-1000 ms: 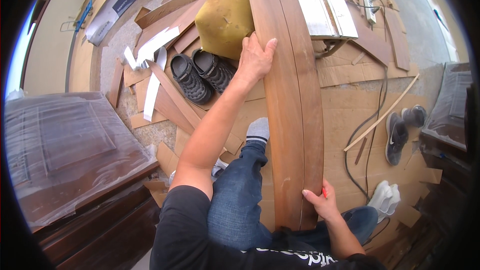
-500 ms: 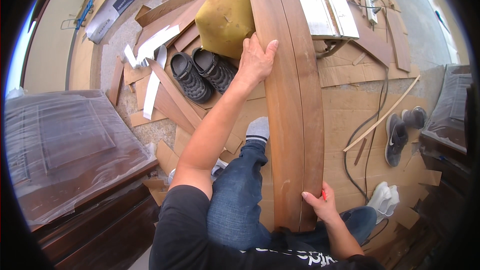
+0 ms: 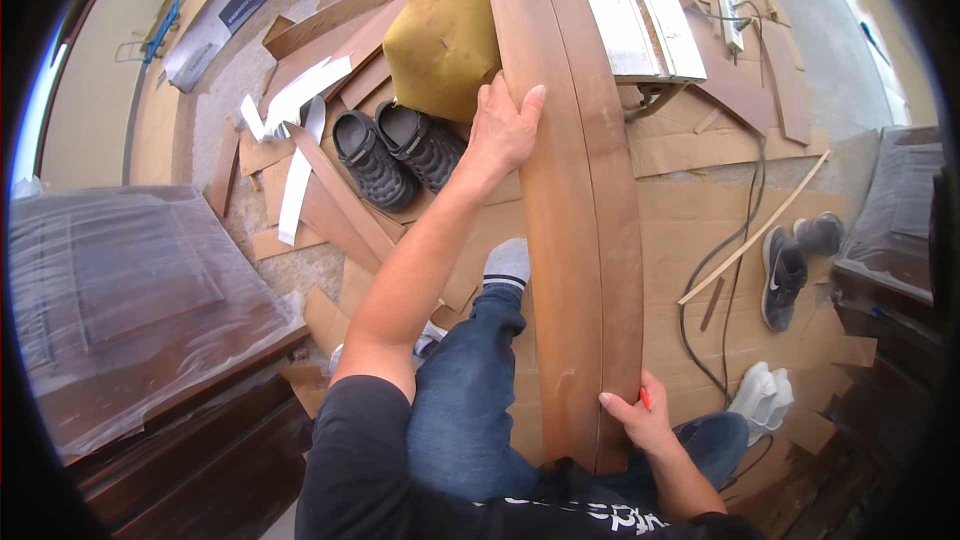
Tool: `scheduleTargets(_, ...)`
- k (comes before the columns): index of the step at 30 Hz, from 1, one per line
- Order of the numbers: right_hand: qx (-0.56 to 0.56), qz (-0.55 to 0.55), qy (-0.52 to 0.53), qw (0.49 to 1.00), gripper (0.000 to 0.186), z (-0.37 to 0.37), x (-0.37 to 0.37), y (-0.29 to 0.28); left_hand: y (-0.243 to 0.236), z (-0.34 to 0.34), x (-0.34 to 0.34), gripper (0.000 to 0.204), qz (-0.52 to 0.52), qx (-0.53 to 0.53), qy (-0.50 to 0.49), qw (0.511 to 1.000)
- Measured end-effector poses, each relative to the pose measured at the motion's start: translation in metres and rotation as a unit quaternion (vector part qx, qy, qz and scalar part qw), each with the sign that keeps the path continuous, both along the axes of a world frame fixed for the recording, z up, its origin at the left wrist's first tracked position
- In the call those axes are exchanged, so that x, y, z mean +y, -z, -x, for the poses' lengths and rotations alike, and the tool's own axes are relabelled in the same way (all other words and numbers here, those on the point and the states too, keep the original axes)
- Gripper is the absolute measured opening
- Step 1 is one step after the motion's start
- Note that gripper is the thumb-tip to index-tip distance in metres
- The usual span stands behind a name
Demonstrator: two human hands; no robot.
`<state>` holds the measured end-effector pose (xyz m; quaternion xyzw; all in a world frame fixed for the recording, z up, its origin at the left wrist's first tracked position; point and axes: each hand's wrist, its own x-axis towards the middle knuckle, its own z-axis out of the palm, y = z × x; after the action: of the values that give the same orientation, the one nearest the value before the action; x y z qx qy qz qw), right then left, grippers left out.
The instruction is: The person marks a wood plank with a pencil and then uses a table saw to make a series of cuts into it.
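One plank (image 3: 562,240): left hand (image 3: 505,128) grasps its left edge, right hand (image 3: 646,420) its right, plus seemingly a red pencil (image 3: 645,398).

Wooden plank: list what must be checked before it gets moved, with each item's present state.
1. Left hand touching the left edge of the wooden plank: ok.
2. Right hand at the near end, thumb on the plank's right side: ok.
3. Right hand free of other things: not ok, it holds a small red object.
4. Dark lengthwise line visible: ok.
5. Far end supported: cannot tell, it runs out of view.
6. Black cable apart from the plank: ok, right of it.
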<state>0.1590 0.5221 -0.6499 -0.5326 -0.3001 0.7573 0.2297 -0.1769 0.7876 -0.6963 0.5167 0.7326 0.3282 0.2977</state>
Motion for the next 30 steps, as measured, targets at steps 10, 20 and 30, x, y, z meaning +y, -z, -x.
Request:
scheduleTargets(10,0.046,-0.009,-0.001,0.999,0.039,0.003,0.053,-0.087,-0.055,-0.029,-0.101,0.06,0.024,-0.266,0.098,0.959)
scheduleTargets(20,0.171,-0.005,0.082,0.982,0.025,0.067,0.051,-0.161,-0.224,-0.031,-0.144,0.049,0.238,-0.306,0.073,0.919)
scheduleTargets(30,0.172,-0.308,-0.273,0.895,0.041,0.173,-0.01,-0.205,-0.228,0.185,-0.131,0.064,0.218,0.213,-0.104,0.947)
